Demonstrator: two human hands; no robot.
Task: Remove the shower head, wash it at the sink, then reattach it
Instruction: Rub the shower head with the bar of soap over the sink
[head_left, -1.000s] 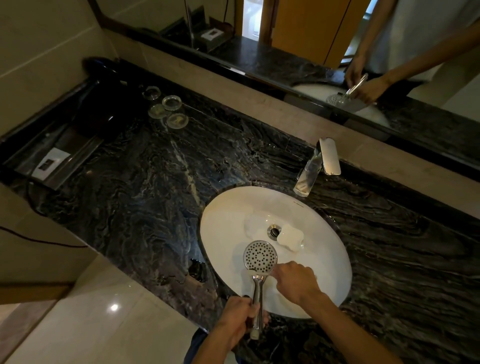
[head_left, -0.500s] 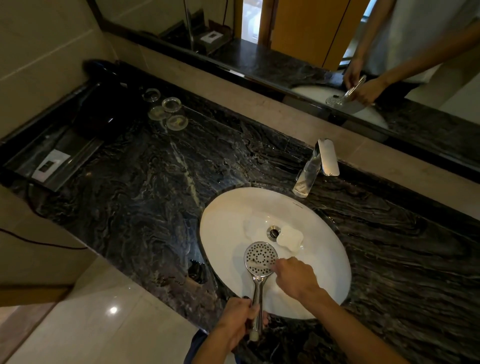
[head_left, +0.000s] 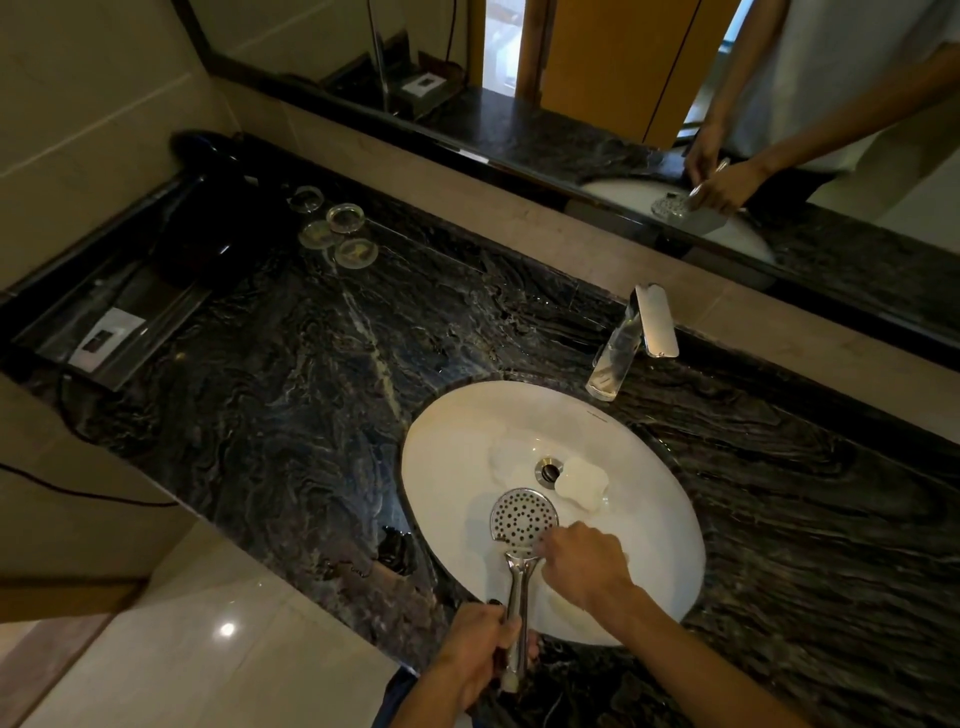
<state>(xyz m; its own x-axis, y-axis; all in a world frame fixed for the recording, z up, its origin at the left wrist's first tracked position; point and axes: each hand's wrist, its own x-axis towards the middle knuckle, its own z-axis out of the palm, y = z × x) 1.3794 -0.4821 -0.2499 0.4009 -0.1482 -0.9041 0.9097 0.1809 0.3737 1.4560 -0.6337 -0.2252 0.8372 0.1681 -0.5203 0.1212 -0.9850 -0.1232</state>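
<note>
This is a bathroom. A white round sink (head_left: 447, 467) sits in a dark stone surface (head_left: 291, 374), with a shiny tap (head_left: 623, 348) behind it. A big mirror (head_left: 597, 78) runs along the wall. Small glass dishes (head_left: 340, 228) sit in the corner. The walls have pale tiles (head_left: 78, 104).

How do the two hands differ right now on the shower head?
The left hand grips the shower head by its chrome handle, at the near rim of the sink; the right hand sits farther in over the basin, its fingertips at the edge of the perforated face. The left fist is wrapped round; the right only touches. Both are bare and on the shower head.
</note>
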